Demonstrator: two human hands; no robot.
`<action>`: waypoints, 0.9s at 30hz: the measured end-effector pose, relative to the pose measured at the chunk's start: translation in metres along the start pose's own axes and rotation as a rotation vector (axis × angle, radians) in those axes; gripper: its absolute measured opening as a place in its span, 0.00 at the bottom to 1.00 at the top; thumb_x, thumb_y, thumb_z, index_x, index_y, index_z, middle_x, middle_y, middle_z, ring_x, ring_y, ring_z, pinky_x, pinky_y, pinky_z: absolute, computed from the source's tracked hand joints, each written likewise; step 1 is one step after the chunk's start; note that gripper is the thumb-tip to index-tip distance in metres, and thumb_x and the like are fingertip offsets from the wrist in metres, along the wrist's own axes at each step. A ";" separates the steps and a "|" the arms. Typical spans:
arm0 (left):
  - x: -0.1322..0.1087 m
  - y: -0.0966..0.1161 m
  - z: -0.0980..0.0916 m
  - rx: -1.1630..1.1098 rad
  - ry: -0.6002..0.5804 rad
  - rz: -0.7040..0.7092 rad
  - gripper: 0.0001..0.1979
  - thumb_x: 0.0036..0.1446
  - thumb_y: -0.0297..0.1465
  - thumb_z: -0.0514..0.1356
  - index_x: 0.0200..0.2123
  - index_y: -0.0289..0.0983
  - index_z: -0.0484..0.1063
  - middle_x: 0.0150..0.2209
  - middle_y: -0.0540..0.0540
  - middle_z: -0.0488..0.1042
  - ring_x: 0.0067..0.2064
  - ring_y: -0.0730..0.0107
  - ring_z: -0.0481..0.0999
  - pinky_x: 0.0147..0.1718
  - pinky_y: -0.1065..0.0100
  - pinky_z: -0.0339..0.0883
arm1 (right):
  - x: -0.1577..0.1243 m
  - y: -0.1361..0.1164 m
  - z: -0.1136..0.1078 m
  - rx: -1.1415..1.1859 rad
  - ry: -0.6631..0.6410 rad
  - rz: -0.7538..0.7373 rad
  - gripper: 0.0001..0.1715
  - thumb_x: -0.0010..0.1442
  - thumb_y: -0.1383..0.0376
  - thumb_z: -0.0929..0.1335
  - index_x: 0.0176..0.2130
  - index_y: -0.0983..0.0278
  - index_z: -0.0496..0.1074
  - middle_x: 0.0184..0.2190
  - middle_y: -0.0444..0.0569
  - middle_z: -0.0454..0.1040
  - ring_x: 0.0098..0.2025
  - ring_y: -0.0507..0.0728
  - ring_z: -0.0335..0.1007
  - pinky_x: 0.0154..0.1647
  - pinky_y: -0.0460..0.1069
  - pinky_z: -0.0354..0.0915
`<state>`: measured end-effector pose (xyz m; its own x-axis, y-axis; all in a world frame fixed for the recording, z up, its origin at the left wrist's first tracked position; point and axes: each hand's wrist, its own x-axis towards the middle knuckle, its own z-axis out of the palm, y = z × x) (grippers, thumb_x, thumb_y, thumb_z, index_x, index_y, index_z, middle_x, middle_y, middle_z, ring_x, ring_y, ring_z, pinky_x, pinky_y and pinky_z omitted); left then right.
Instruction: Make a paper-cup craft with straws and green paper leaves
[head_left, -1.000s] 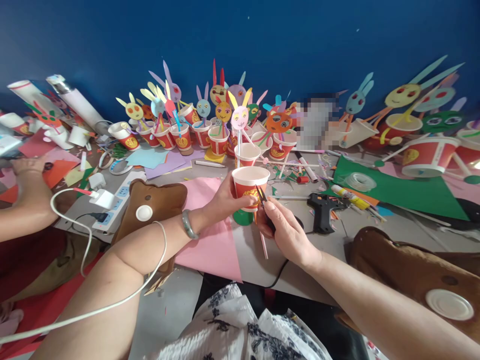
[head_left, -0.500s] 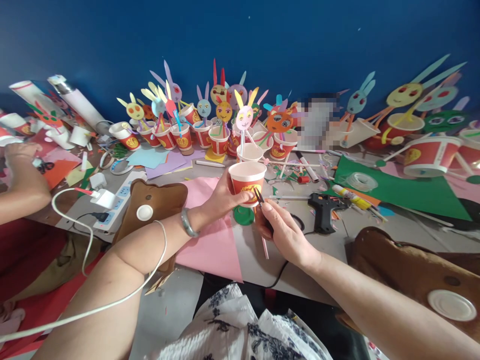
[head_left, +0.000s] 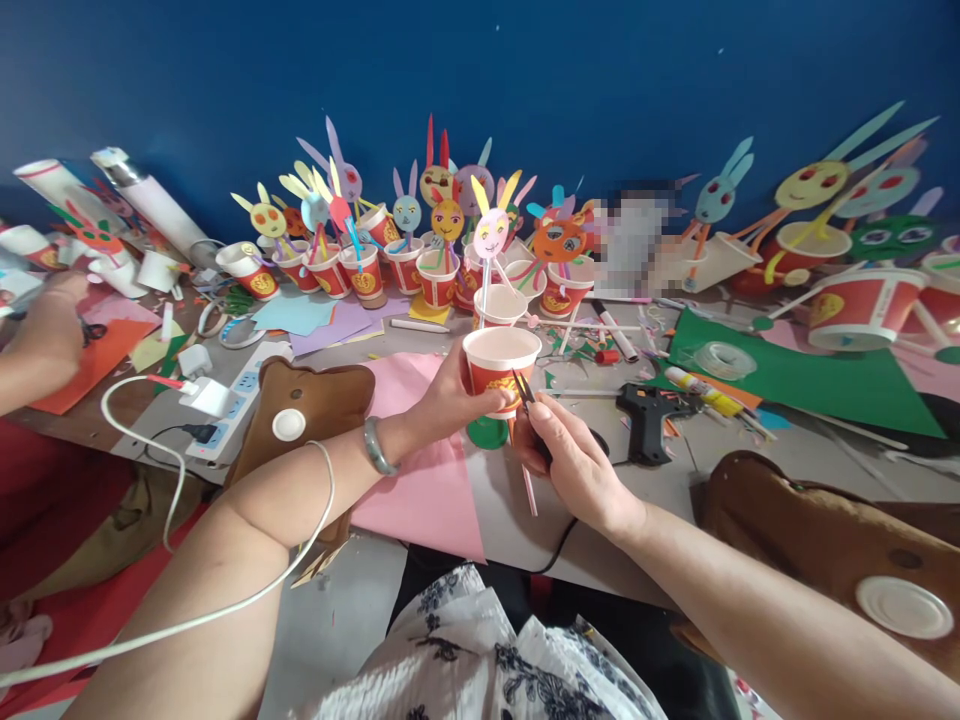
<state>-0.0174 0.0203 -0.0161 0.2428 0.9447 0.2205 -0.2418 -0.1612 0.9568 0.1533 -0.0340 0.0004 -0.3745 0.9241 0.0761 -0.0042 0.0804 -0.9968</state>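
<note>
My left hand is closed around the side of a red-and-white paper cup, which it holds upright above the table with the thumb across the front. In my right hand is a pair of dark, pointed scissors. Their tips are at the cup's front, over its yellow print; whether they touch the paper I cannot tell. Below the cup is a green paper circle. A striped straw hangs or lies beside my right fingers, its upper part hidden. Pink paper lies under my left forearm.
Behind stand several cups with paper rabbit faces, one of them pink-faced. A black glue gun lies to the right, near green paper. At left are a power strip, a white cable across my arm, and another person's arm.
The cup in my left hand has shifted slightly right and down. The scissors have moved a little right with it. At left, the other person's arm has moved up and away.
</note>
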 end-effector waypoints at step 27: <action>0.001 0.004 0.000 0.032 0.037 0.024 0.34 0.46 0.42 0.73 0.53 0.39 0.65 0.52 0.41 0.73 0.52 0.58 0.74 0.53 0.55 0.68 | 0.000 -0.007 -0.002 -0.079 0.038 -0.050 0.30 0.70 0.43 0.60 0.27 0.61 0.59 0.18 0.39 0.58 0.20 0.49 0.50 0.22 0.49 0.50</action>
<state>-0.0184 0.0202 -0.0122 0.2023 0.9501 0.2373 -0.2165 -0.1929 0.9570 0.1548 -0.0337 0.0072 -0.3399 0.9317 0.1279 0.0515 0.1543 -0.9867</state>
